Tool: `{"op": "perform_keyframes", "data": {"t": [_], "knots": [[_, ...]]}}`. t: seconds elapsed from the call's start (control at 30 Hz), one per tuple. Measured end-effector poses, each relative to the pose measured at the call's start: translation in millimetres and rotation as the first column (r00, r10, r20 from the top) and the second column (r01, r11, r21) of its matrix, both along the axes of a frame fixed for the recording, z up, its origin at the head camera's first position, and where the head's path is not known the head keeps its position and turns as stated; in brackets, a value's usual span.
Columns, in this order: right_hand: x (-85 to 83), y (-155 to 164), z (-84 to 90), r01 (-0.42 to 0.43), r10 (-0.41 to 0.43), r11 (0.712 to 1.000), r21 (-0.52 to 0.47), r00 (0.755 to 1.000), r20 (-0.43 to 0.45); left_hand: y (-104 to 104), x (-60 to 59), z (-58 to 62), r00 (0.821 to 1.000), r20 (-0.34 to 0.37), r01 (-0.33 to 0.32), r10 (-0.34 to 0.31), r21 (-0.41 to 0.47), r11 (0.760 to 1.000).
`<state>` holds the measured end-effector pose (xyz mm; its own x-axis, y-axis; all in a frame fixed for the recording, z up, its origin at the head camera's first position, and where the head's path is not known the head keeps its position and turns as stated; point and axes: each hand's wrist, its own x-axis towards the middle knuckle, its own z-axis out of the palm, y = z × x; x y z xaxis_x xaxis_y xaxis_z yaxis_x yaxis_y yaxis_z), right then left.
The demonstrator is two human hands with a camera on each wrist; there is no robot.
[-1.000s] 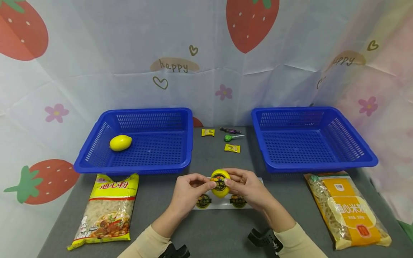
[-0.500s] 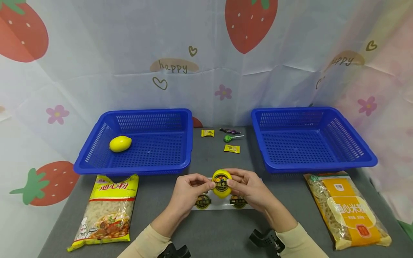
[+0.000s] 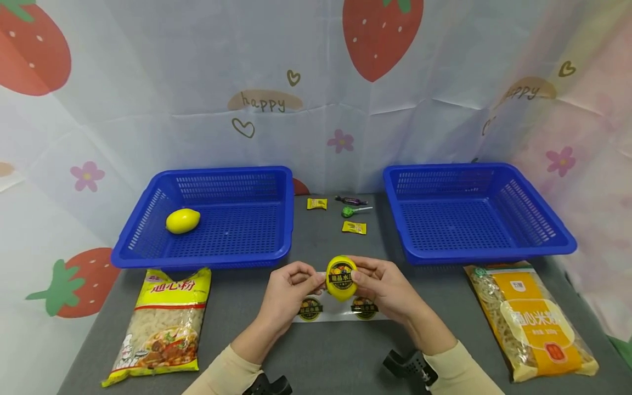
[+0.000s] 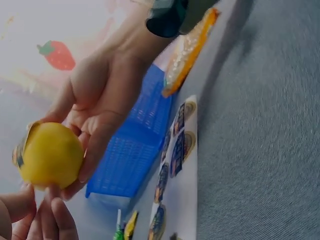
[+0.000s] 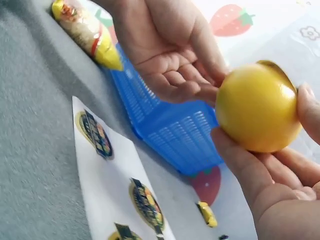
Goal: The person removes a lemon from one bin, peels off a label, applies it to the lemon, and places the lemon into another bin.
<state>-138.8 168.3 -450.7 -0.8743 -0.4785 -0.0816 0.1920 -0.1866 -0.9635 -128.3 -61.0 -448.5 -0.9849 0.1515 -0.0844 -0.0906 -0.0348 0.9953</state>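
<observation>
A yellow lemon is held up in front of me, over a white sheet of round stickers. On its near face is a round black sticker with fruit pictures. My right hand grips the lemon from the right, its thumb at the sticker's edge. From the left, my left hand has thumb and curled fingers at the lemon's side. In the right wrist view, the lemon lies between both hands' fingertips. The left wrist view shows the sticker's edge standing off the lemon's side.
Two blue baskets stand at the back, one left and one right. Another lemon lies in the left one. Between them are wrapped candies and a green lollipop. Pasta bags lie left and right.
The lemon has risen slightly and shifted a little right, with the right hand. The left thumb, earlier over the sticker's edge, has slid back to the lemon's left side, uncovering more of the sticker.
</observation>
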Motion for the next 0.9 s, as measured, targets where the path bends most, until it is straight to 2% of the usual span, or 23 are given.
{"op": "perform_keyframes", "data": {"t": [0.17,0.3,0.37,0.47,0.6,0.7,0.8,0.9], "knots": [[-0.3,0.0,4.0,0.024,-0.023,0.999,0.036,0.999,-0.039,3.8,1.3,6.3,0.998,-0.037,0.045,-0.045,-0.016,0.999],[0.4,-1.5,5.7,0.057,-0.046,0.99,0.126,0.994,-0.095,6.1,2.1,6.7,0.993,-0.004,0.118,-0.118,0.004,0.993],[1.1,-2.6,7.1,0.084,-0.062,0.979,0.184,0.99,-0.125,6.7,1.9,5.4,0.991,0.017,0.135,-0.135,0.023,0.991],[2.4,-4.9,9.6,0.112,-0.076,0.964,0.242,0.986,-0.151,6.8,2.6,3.7,0.994,0.011,0.111,-0.112,0.029,0.993],[4.1,-10.4,12.8,0.138,-0.082,0.944,0.301,0.978,-0.192,7.2,4.3,3.9,0.997,-0.049,0.053,-0.055,-0.038,0.998],[5.2,-13.9,14.5,0.187,-0.109,0.916,0.354,0.968,-0.227,8.2,4.9,5.1,0.994,-0.096,0.035,-0.043,-0.084,0.996],[5.9,-15.6,15.8,0.221,-0.142,0.906,0.362,0.962,-0.232,8.6,4.5,6.0,0.996,-0.082,0.035,-0.041,-0.065,0.997],[6.0,-15.8,16.7,0.225,-0.152,0.91,0.348,0.963,-0.223,7.6,3.4,5.9,0.999,-0.026,0.04,-0.041,-0.033,0.999]]}}
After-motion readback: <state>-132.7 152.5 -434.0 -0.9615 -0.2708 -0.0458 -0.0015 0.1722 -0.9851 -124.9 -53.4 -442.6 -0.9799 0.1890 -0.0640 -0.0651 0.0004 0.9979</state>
